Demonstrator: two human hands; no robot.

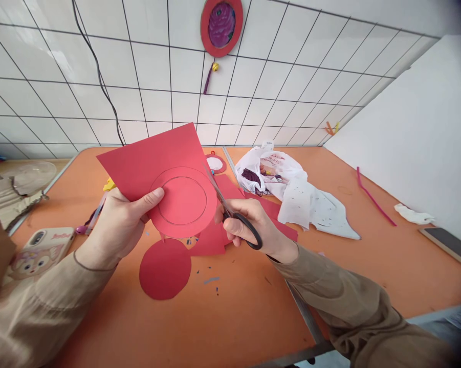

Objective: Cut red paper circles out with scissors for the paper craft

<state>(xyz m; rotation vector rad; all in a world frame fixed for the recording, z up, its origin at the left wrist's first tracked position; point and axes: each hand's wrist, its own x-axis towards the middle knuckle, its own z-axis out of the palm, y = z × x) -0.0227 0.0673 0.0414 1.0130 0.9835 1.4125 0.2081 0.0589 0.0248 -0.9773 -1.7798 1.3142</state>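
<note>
My left hand (128, 220) pinches a sheet of red card (157, 148), thumb on its face and fingers behind. Two circles, one inside the other, are drawn on the card, and its lower edge is cut round along the outer line. In my right hand (249, 225) is a pair of scissors (245, 227) with black handles. Their blades point up and left, at the card's right edge beside the outer circle. A cut red paper disc (165, 270) lies on the table below the card. More red paper (215, 236) lies behind my hands.
On the orange table (238, 317) are a white plastic bag (280, 168), a phone in a cartoon case (42, 250), a pink-red stick (376, 197) and a dark flat device (451, 248). A red-framed round ornament (209, 46) hangs on the tiled wall. Cardboard (0, 204) stands left.
</note>
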